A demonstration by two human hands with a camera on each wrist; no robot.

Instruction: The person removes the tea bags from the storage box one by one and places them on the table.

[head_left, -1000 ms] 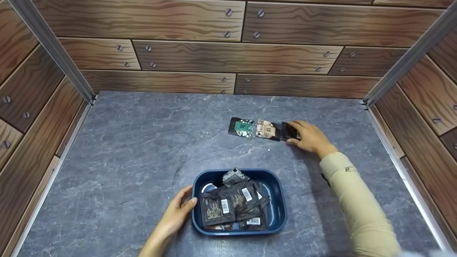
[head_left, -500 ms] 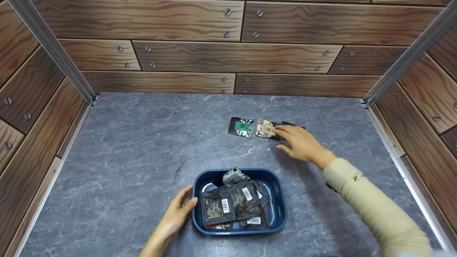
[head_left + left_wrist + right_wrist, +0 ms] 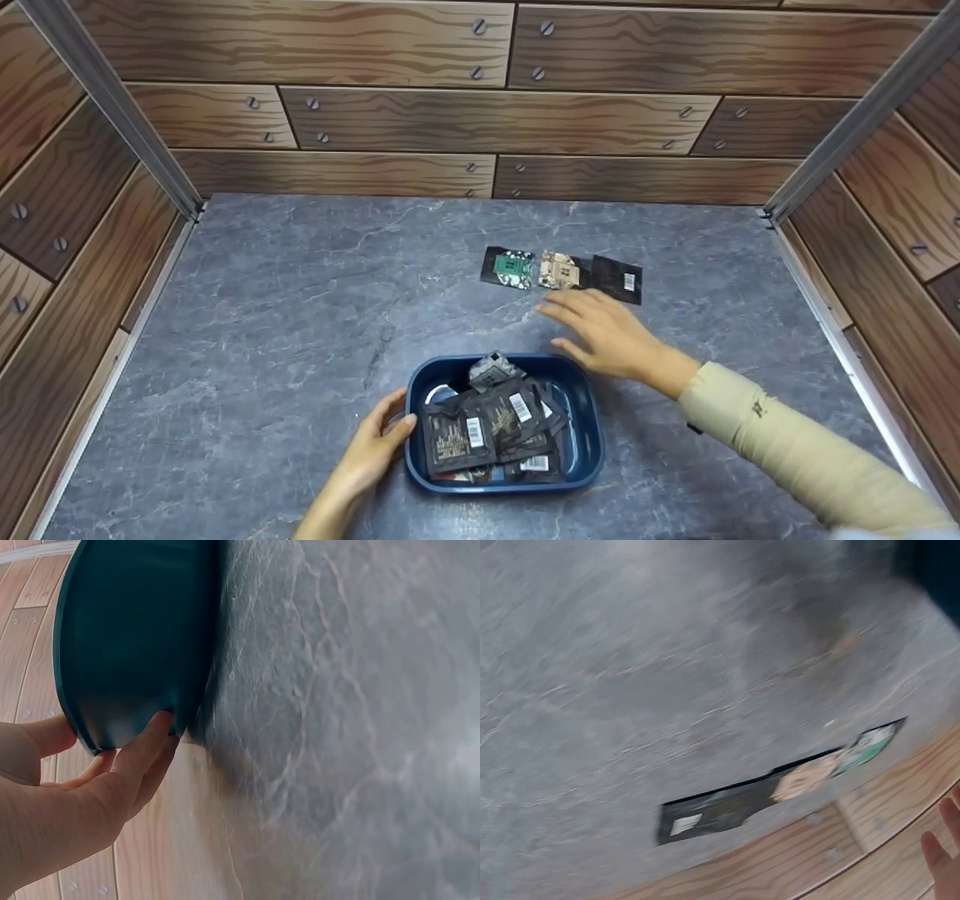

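Low in the middle of the head view, the left hand (image 3: pixel 370 448) grips the blue tub (image 3: pixel 502 490), while the empty right hand (image 3: pixel 611 334), fingers spread, is just below three flat packets (image 3: pixel 559 268) that look light and bendy, best pinched by an edge.

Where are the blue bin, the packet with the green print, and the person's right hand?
Blue bin (image 3: pixel 517 490): head view, on its near rim.
Green-printed packet (image 3: pixel 510 267): head view, on its green panel.
Right hand (image 3: pixel 611 336): head view, on the back of the hand.

lower packets (image 3: pixel 534 469) partly covered, right sleeve (image 3: pixel 810 442) cropped
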